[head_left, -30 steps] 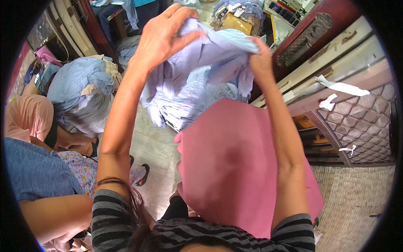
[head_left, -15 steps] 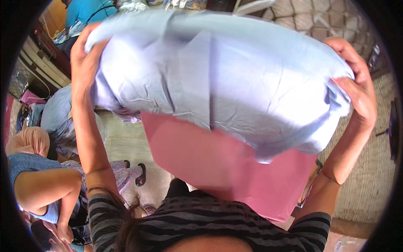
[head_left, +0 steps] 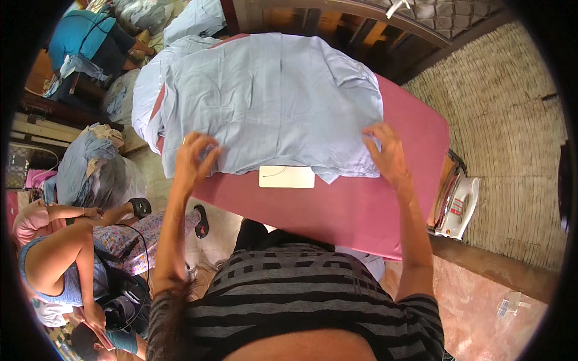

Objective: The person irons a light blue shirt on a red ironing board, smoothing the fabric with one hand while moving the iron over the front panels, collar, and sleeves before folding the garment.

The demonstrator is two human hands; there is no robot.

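Left hand (head_left: 195,157) and right hand (head_left: 387,155), loosely unclenched, are framing the light-blue shirt (head_left: 271,102) at eight and four o'clock; smoothing evenly outward should be easing its creases.

No words can be read: the red-marked label (head_left: 456,206) on the white iron (head_left: 465,212) and the small sticker (head_left: 510,305) on the pinkish surface (head_left: 466,289) are too small to make out, and the pale card (head_left: 286,177) at the blue shirt's (head_left: 271,102) edge shows no legible print
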